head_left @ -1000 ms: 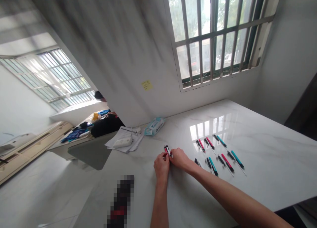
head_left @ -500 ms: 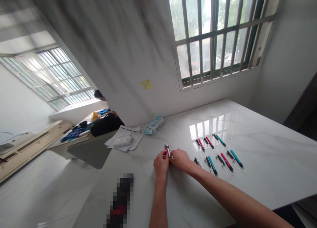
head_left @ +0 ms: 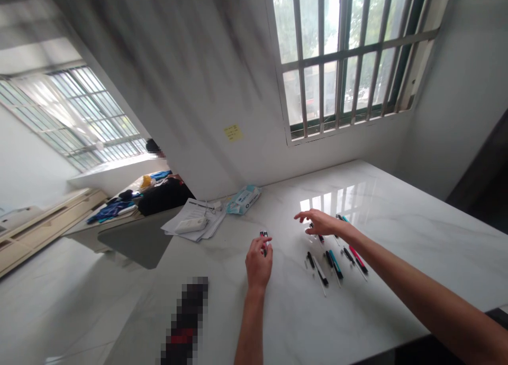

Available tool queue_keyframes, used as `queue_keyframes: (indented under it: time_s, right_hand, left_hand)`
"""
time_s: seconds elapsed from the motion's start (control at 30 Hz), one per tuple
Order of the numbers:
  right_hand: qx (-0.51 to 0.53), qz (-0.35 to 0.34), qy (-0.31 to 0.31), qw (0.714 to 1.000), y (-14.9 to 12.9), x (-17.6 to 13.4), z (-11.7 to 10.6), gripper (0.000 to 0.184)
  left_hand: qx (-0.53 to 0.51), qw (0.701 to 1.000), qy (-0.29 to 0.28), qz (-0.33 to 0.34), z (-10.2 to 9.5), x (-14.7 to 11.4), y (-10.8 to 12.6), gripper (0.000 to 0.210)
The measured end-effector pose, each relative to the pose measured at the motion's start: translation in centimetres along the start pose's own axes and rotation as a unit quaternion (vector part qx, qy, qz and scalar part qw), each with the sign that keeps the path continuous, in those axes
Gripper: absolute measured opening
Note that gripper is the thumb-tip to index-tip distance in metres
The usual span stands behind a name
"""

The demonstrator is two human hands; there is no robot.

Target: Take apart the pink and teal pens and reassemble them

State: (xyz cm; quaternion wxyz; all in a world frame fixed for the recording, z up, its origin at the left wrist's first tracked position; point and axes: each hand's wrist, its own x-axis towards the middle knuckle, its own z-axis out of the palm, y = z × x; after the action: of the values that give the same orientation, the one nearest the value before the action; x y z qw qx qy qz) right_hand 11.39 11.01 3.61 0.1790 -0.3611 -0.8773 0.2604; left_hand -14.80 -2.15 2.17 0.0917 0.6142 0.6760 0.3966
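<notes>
Near the middle of the table, my left hand has its fingers closed around slim red and black pens; their lower parts are hidden by the fingers. My right hand hovers over the back row of taken-apart pens, fingers apart and holding nothing. Below it, part of a red barrel and a black piece show. In the front row lie a white barrel, a teal barrel and a red barrel, with black parts and thin white refills beside them. My right forearm covers other pen parts.
A blue wipes packet lies by the wall. Left of it are paper sheets with a white device on top. The marble-patterned table stretches right below a barred window. Another person is partly visible at the far left.
My right hand has left the pens by my left hand and moved right, over the back row of pen parts. My left hand stays at the pens. The view has shifted slightly.
</notes>
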Motion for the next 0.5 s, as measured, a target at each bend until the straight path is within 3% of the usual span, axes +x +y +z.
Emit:
queue_keyframes:
  time_s: [0.17, 0.5]
  right_hand:
    - [0.028, 0.052, -0.044, 0.997, 3.5, -1.3, -2.0, 0.069]
    - [-0.005, 0.055, -0.048, 0.997, 3.7, -1.0, -1.1, 0.062]
  left_hand:
    - [-0.054, 0.998, -0.014, 0.019, 0.7, -1.0, 2.3, 0.027]
    - [-0.063, 0.997, -0.032, 0.044, 1.2, -1.8, 2.6, 0.029]
